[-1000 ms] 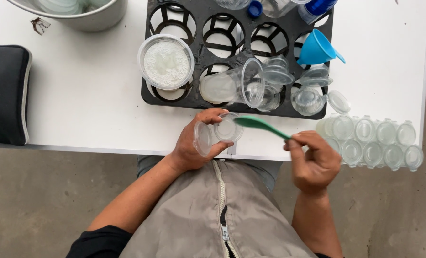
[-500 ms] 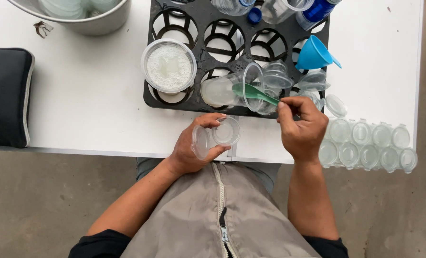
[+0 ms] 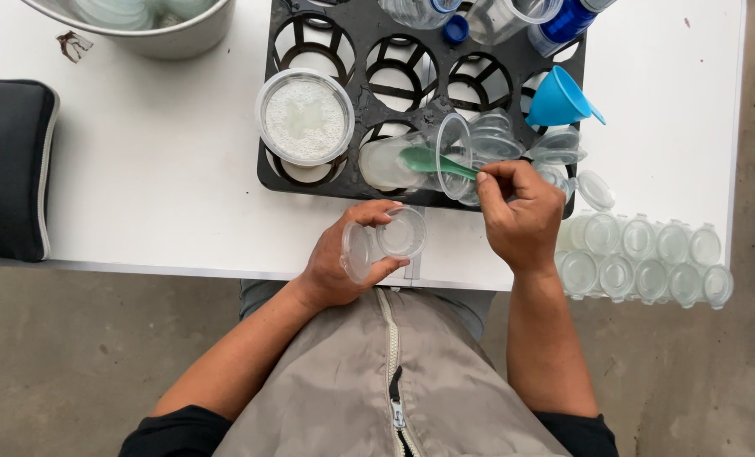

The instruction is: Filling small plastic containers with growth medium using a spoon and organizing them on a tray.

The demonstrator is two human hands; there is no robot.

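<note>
The left hand is curling closed around a small clear cup with its hinged lid hanging open, at the table's near edge. Just beyond it, the right hand is pinching a green spoon, whose bowl is dipping into a clear container lying on the black tray ahead of the fingers

Views: one, worn on the head.
Direction: straight down over the person's chest onto the worktop edge.
Nearness: close; both hands, forearms and jacket fill the lower half.
Reach: black rack at top, floor below and at right.
Shared part: none.
</note>
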